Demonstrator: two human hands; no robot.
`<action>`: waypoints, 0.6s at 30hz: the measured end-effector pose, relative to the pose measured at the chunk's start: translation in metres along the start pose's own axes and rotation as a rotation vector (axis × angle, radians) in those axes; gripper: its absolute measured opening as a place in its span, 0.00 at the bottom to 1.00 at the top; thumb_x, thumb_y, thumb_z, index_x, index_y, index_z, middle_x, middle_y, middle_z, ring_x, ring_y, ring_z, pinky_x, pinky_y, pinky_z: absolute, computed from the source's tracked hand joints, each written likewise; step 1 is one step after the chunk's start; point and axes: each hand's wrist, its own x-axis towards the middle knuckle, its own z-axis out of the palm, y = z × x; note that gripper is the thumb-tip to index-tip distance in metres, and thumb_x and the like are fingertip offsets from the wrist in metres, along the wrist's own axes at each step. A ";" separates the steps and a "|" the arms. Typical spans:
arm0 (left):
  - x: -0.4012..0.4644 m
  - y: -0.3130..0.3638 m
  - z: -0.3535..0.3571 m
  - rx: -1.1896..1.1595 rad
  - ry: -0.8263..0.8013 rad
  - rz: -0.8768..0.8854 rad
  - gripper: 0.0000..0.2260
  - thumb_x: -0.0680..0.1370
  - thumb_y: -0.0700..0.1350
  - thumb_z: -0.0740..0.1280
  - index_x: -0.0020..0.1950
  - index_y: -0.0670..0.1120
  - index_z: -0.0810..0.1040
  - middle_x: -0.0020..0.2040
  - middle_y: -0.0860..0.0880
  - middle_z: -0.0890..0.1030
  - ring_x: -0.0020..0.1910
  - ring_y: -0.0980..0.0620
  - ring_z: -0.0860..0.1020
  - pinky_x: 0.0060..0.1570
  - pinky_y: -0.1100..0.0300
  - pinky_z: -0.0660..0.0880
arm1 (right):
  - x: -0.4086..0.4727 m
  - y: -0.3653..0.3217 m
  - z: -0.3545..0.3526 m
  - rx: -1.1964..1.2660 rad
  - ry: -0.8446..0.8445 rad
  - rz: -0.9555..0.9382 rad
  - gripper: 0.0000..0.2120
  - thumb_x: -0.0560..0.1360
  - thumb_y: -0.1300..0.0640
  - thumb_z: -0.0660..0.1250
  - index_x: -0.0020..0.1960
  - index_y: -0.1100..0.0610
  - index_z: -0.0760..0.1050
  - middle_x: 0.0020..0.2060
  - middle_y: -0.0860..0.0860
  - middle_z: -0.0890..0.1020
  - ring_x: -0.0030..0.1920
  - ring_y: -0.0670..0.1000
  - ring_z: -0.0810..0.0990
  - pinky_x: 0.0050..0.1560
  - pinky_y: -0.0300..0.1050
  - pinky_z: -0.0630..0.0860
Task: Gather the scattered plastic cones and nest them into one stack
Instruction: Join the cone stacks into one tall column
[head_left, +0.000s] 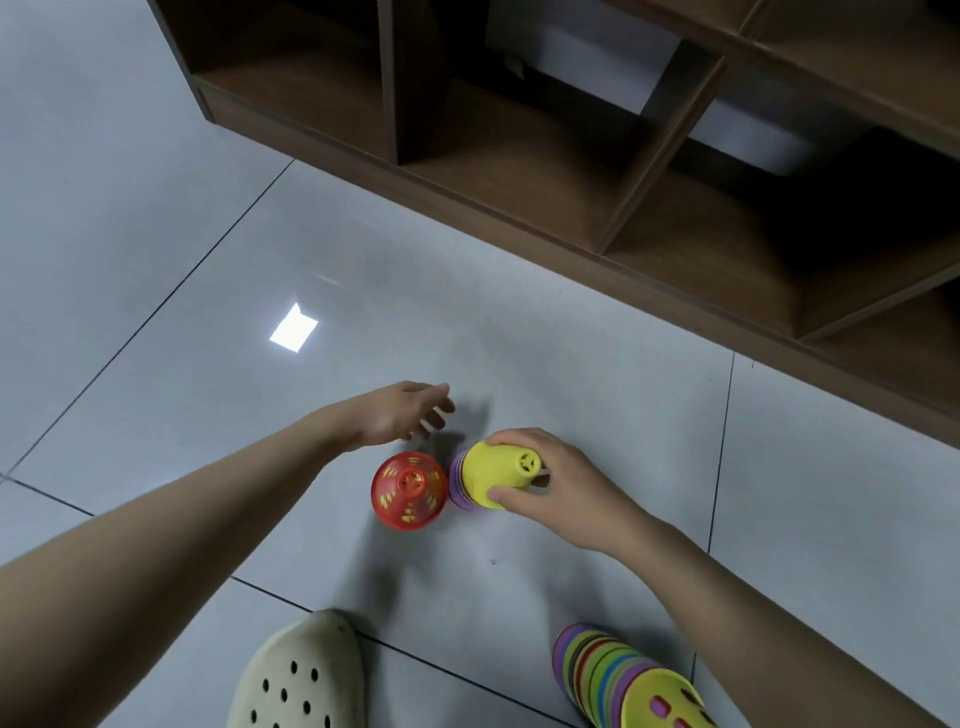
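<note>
Partly cropped, tall cone stack (618, 675) (base out of frame) bottom right.

This looks like a room in a home. Glossy grey floor tiles (156, 208) meet a low brown wooden shelf unit (571, 171) with open compartments. A cream perforated clog (301, 675) suggests indoor wear.

We see even, cool indoor light, one bright glare patch (294, 328) on the glossy floor (156, 208), soft shadows, dark shelf (571, 156) recesses, blurred left fingers (434, 410), edges bowed.
</note>
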 end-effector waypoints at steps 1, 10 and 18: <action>0.005 0.003 0.003 0.040 -0.048 -0.038 0.22 0.85 0.57 0.51 0.65 0.45 0.77 0.60 0.43 0.81 0.54 0.45 0.80 0.56 0.54 0.76 | -0.004 0.004 -0.005 0.070 0.019 0.036 0.22 0.72 0.53 0.76 0.62 0.41 0.76 0.59 0.43 0.79 0.57 0.41 0.78 0.56 0.34 0.75; 0.018 0.019 0.029 0.180 -0.132 -0.076 0.15 0.82 0.45 0.59 0.45 0.37 0.79 0.41 0.38 0.81 0.37 0.44 0.79 0.43 0.54 0.76 | -0.017 0.020 -0.021 0.445 0.085 0.227 0.21 0.70 0.52 0.77 0.59 0.35 0.78 0.59 0.53 0.80 0.57 0.57 0.82 0.60 0.59 0.80; -0.031 0.070 -0.014 0.105 0.087 0.149 0.12 0.82 0.40 0.60 0.55 0.39 0.83 0.49 0.40 0.85 0.45 0.46 0.82 0.52 0.50 0.81 | -0.030 -0.038 -0.049 0.539 0.222 0.059 0.20 0.76 0.63 0.72 0.64 0.47 0.75 0.57 0.50 0.82 0.54 0.50 0.82 0.60 0.60 0.80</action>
